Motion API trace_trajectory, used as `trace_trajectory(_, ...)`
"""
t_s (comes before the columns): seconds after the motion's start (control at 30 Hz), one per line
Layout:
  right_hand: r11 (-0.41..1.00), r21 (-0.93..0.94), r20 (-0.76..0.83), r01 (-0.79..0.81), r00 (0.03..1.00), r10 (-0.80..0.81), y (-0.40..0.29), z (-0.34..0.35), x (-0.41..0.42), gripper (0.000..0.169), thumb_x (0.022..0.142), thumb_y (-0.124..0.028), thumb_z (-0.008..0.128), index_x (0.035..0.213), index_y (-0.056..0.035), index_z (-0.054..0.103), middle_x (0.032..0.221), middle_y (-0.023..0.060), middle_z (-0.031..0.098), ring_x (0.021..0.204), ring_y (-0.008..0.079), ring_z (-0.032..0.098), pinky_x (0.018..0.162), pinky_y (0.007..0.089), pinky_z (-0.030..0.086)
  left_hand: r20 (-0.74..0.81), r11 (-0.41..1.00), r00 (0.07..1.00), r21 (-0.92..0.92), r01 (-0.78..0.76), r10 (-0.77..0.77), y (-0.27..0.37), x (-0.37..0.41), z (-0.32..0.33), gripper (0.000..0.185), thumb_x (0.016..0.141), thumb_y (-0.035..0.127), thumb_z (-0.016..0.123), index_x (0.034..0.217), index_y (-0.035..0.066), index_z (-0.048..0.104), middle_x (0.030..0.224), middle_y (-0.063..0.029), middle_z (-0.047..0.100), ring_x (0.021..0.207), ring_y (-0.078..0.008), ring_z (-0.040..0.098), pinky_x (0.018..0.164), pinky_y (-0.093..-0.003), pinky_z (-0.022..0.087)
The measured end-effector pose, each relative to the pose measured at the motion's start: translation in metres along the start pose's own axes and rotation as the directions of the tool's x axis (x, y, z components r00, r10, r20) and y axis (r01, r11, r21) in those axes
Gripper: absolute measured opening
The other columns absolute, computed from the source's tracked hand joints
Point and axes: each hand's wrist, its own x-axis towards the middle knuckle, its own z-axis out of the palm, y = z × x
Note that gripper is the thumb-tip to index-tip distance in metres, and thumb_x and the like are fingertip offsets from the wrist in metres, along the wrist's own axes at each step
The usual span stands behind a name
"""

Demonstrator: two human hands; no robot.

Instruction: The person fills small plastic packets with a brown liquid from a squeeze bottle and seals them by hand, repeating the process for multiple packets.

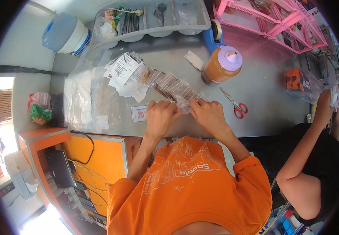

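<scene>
My left hand and my right hand are close together near the front edge of a steel table. Their fingers pinch a small crumpled clear plastic packet between them. Just beyond it lies an overlapping row of small clear zip bags with brown contents. The row runs back to a pile of printed paper slips. Beside my left hand, a small printed card or sachet rests flat. Scissors with red handles lie to the right of my right hand, blades pointing away.
A squeeze bottle of brown sauce stands near a blue tape dispenser. Behind are a grey cutlery tray and a pink rack. Clear plastic bags lie left. At right, a person's arm holds a plastic bag around an orange box.
</scene>
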Motion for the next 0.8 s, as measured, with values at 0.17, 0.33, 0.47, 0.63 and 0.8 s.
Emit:
trace_trajectory(0.17,0.962,0.271,0.062,0.033,0.997,-0.052,0.013,-0.020,-0.002,0.017,0.092,-0.023,0.055,0.091,-0.0055,0.055,0.070,0.0142,0.065,0.059,0.0302,0.064,0.054,0.0401,0.049,-0.118,0.961,0.981,-0.215,-0.174,0.151,0.013,0.012,-0.020,0.052,0.062,0.027,0.082,0.105,0.008,0.058,0.098,-0.0097,0.058,0.082,-0.0279,0.055,0.082,-0.0423,0.040)
trace_trajectory(0.33,0.728,0.683,0.214,-0.060,0.969,-0.121,0.016,-0.030,-0.006,0.021,0.094,-0.024,0.054,0.096,-0.0028,0.056,0.071,0.0162,0.064,0.065,0.0300,0.065,0.059,0.0373,0.048,0.050,0.905,0.986,-0.406,-0.125,0.158,0.010,-0.003,0.015,0.074,0.061,0.028,0.081,0.122,0.006,0.046,0.114,-0.0176,0.052,0.096,-0.0363,0.055,0.088,-0.0426,0.045)
trace_trajectory(0.47,0.598,0.778,0.267,-0.193,0.963,-0.036,0.019,-0.034,-0.011,0.020,0.093,-0.022,0.058,0.094,-0.0021,0.056,0.066,0.0117,0.062,0.060,0.0227,0.062,0.058,0.0340,0.047,0.127,0.868,0.989,-0.497,0.002,0.070,0.016,-0.004,0.017,0.073,0.060,0.026,0.079,0.121,0.004,0.044,0.103,-0.0182,0.052,0.090,-0.0352,0.056,0.079,-0.0411,0.048)
trace_trajectory(0.63,0.523,0.825,0.005,-0.216,0.927,0.375,0.034,-0.018,-0.009,0.026,0.084,-0.015,0.071,0.100,-0.0025,0.055,0.073,0.0067,0.062,0.064,0.0155,0.060,0.062,0.0310,0.047,0.065,0.870,0.998,-0.492,0.018,0.016,0.017,0.000,0.018,0.067,0.060,0.025,0.079,0.115,0.005,0.046,0.093,-0.0138,0.051,0.085,-0.0302,0.056,0.074,-0.0388,0.048)
trace_trajectory(0.8,0.894,0.448,-0.808,-0.008,0.423,0.409,0.066,0.022,0.021,0.078,0.066,-0.014,0.086,0.127,-0.0028,0.040,0.115,0.0166,0.056,0.101,0.0234,0.058,0.087,0.0386,0.045,0.018,0.838,0.998,-0.542,0.064,-0.065,0.012,-0.001,0.017,0.065,0.061,0.025,0.082,0.112,0.006,0.047,0.091,-0.0109,0.050,0.083,-0.0260,0.054,0.074,-0.0371,0.046)
